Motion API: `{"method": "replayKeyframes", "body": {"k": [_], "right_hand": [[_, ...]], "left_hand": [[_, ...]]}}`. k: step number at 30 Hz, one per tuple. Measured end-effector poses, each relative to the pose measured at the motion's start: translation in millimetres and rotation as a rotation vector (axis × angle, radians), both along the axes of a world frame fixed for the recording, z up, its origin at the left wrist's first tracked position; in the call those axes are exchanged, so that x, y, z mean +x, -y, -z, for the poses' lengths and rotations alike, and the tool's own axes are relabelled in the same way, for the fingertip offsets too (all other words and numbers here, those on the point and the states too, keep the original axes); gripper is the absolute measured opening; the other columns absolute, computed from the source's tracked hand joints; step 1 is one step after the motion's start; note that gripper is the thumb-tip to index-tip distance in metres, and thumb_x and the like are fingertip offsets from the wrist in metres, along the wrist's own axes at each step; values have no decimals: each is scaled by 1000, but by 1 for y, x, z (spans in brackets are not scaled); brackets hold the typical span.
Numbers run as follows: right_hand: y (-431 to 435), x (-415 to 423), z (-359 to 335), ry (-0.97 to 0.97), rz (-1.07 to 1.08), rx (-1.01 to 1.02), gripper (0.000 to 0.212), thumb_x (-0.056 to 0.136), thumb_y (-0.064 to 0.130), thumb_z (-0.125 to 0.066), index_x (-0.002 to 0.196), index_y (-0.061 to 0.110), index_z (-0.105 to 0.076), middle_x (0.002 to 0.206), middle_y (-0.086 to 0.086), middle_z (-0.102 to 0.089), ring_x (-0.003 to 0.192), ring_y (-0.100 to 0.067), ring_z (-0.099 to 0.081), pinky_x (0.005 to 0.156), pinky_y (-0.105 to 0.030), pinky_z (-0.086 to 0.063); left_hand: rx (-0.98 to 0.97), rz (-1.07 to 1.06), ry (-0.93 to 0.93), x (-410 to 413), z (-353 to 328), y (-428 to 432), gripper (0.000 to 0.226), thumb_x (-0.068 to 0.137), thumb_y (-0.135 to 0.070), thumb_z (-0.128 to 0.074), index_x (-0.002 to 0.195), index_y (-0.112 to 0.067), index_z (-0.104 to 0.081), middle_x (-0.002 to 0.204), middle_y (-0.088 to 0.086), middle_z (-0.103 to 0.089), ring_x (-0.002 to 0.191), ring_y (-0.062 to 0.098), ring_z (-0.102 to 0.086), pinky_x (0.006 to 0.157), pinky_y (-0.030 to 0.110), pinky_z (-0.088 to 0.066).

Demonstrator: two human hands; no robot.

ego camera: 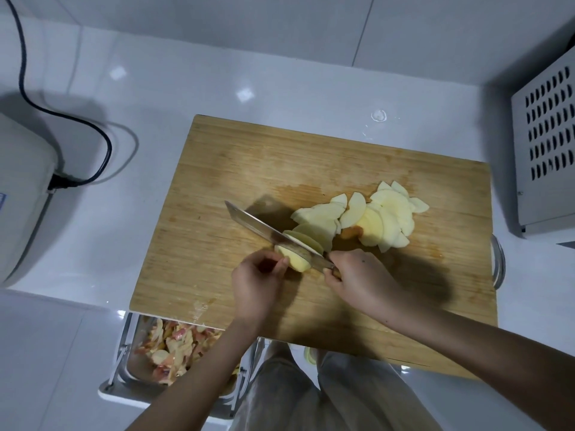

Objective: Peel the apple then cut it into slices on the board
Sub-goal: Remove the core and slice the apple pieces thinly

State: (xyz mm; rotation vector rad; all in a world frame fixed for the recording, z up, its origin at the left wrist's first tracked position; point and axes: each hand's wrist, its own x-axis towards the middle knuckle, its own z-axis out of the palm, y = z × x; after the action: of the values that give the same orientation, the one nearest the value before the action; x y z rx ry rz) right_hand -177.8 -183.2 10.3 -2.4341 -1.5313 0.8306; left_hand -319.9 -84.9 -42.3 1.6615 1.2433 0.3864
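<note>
The peels [174,346] lie in a container [134,367] under the near left corner of the board [217,169], so I judge the peeling done and the slicing nearly finished. The left hand [258,281] pinches the last apple piece [297,259]. The knife [258,225] stands in this piece, and the right hand [357,275] grips its handle. The slices [382,216] lie further right. The next move calls for a straight press down, with the fingertips kept back.

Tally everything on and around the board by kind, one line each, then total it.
hands: 2, left hand and right hand
knife: 1
cutting board: 1
uncut apple piece: 1
slice pile: 1, the slices overlap too much to count
peel container: 1
appliances: 2, white appliance and vented box
Total: 9
</note>
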Motion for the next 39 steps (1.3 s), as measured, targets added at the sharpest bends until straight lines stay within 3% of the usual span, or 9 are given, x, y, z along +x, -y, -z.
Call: {"method": "replayKeyframes", "body": {"k": [5,15,25,29,35,39], "right_hand": [[3,0,-4,-54,46,27,16,92,24,-52,83,16,-61,65,7,-55,56,-6,-53,47,-11,-31],[15,4,-37,-28,15,-2,22,93,27,-50,71,25,-49,62,8,-52,55,-4,-52,47,-14,-31],[16,4,-38,12,6,-27,19,94,26,-48,79,18,-57,66,4,-58,58,-8,-57,55,-22,-45],[14,6,-40,10,-6,-43,17,93,26,-48,81,19,-59,66,6,-58,58,-6,-56,53,-19,-42],[2,0,-17,19,1,-46,16,93,26,-49,84,18,-59,62,12,-48,55,-3,-50,46,-14,-30],[-5,0,-6,-30,32,-49,18,93,24,-50,85,13,-61,68,3,-58,61,-11,-57,53,-19,-42]], "left_hand": [[-239,-98,21,1,-2,-7,9,73,-22,-79,74,-15,-73,78,-4,-72,78,9,-65,70,20,-48],[-253,-77,7,-1,-1,-8,11,73,-23,-79,76,-15,-73,79,1,-71,79,17,-65,67,24,-49],[-261,-64,27,-2,-3,-8,8,73,-21,-78,77,-15,-73,80,1,-72,82,18,-67,74,32,-55],[-269,-70,23,-2,-3,-8,8,73,-21,-79,75,-16,-73,79,1,-72,81,19,-67,78,37,-55],[-279,-71,32,0,-6,-8,9,74,-21,-78,76,-13,-75,79,0,-73,80,13,-67,78,33,-53],[-290,-75,32,1,-8,-9,9,74,-21,-78,75,-14,-75,77,-2,-73,78,10,-66,77,30,-52]]}}
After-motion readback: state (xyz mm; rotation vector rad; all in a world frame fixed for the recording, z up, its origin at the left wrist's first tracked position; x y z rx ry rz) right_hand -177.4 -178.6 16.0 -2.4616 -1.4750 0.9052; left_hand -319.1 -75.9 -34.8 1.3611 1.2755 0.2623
